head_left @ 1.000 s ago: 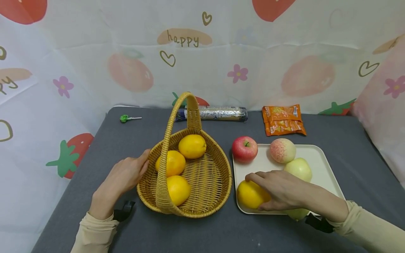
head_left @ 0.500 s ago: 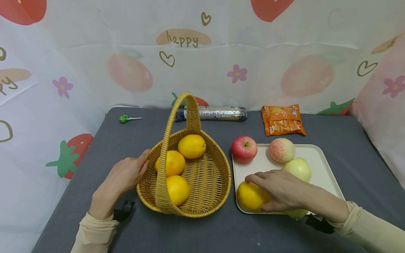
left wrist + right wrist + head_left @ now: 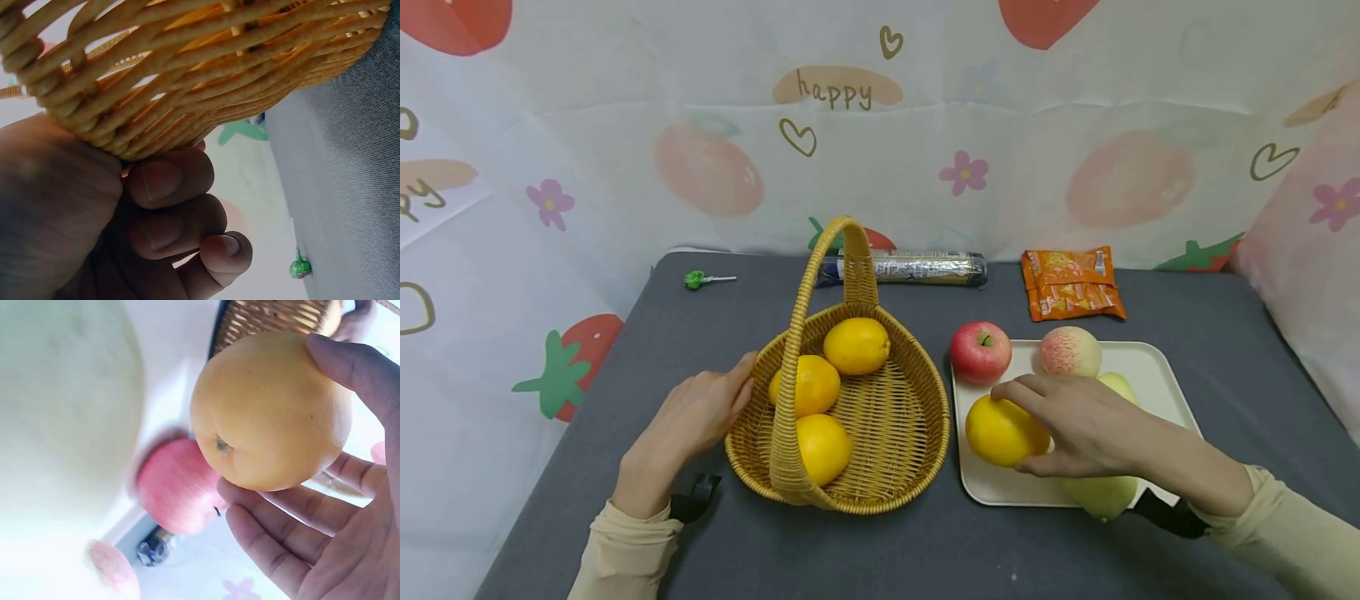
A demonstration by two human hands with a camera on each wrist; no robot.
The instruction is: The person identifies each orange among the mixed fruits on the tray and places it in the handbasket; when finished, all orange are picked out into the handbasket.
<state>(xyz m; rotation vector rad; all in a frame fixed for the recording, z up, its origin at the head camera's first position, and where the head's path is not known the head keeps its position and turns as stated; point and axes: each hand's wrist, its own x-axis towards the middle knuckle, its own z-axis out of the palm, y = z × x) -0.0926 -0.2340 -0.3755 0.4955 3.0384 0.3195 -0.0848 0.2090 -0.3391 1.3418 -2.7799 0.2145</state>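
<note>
My right hand [image 3: 1082, 425] holds an orange [image 3: 1006, 431] between thumb and fingers, over the left part of the white tray [image 3: 1172, 392]. Its stem end shows in the right wrist view, where the orange [image 3: 269, 412] fills the middle. At the left, my left hand [image 3: 703, 417] grips the rim of the wicker basket [image 3: 887, 433], the fingers [image 3: 165, 178] curled against its outer wall. Inside the basket lie three yellow-orange fruits, one of them a longer oval fruit [image 3: 856, 346] at the back.
On the tray's far edge are a red apple [image 3: 981, 353] and a speckled peach [image 3: 1070, 352]. Pale green fruits, one a pear [image 3: 1103, 497], lie partly behind the right hand. Farther back are a lollipop [image 3: 697, 280], a long wrapped roll [image 3: 925, 268] and an orange snack packet [image 3: 1071, 285].
My right hand has lifted the orange from the tray's near left corner, moving slightly up and away from me. The left hand stays at the basket rim.
</note>
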